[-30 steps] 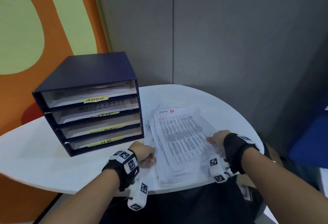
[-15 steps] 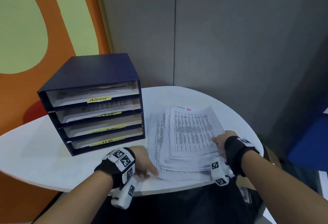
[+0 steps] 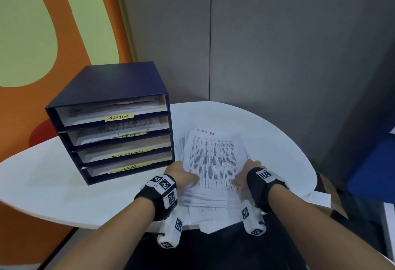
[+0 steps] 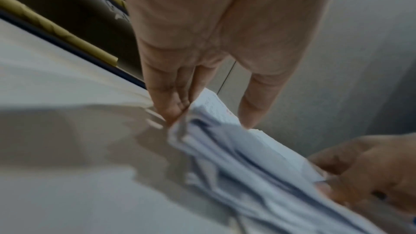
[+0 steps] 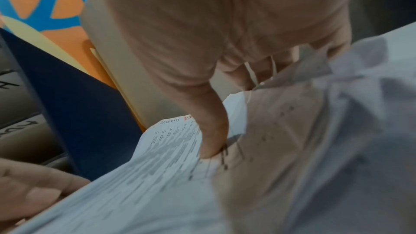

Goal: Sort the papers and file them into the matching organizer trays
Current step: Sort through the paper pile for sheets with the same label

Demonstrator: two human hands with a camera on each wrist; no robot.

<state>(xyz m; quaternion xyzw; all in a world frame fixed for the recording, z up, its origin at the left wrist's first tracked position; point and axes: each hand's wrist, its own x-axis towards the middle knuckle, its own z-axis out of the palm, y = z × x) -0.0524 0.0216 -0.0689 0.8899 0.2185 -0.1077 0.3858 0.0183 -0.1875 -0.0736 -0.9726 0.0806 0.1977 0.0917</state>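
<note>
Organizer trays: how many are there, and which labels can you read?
4, stacked in the blue organizer: top tray reads ADMIN, second and third labels partly hidden, bottom reads HR.

Organizer blocks the left side
The organizer [image 3: 111, 120] stands just left of the papers [image 3: 213, 162]; bare counter [image 3: 38, 184] lies open beyond.

On the organizer [image 3: 111, 120], sheets hide part of the second tray's label [image 3: 133, 135], and the third tray's label [image 3: 132, 152] is too small to read. Both wrist views are motion-blurred. The right hand's [image 5: 202, 42] fingers are hidden under the paper stack [image 5: 292, 149], near the table's [image 3: 53, 184] front edge.
</note>
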